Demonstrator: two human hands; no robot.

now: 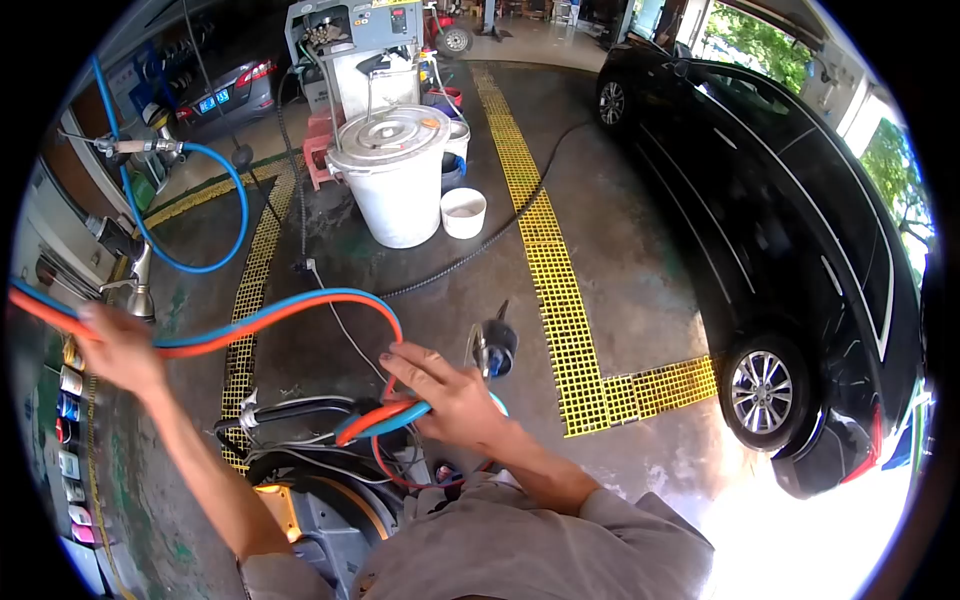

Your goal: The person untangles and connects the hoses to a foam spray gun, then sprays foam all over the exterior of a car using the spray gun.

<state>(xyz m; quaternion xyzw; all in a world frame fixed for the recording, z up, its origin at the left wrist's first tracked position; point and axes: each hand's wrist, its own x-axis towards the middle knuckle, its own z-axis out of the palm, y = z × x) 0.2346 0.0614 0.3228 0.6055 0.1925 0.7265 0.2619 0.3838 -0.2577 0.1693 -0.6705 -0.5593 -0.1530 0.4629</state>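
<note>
A twin hose [265, 318], one line orange and one blue, runs across in front of me. At the far left my left hand [122, 348] is closed around it, slightly blurred. My right hand [452, 392] grips the same hose near my body, where a loop of it bends back under the fingers. Just beyond the right hand is a dark, rounded tool [498, 346] with a metal part; its kind is unclear, and I cannot tell whether the hand touches it. Below the hands sits a grey and yellow machine [300, 515] with black hoses and cables.
A lidded white bin [398, 190] stands ahead, with a small white bucket [463, 213] beside it. A black car [745, 200] is parked at right. Yellow floor grating [560, 310] and a black cable [470, 255] cross the floor. A blue hose [243, 215] hangs at left.
</note>
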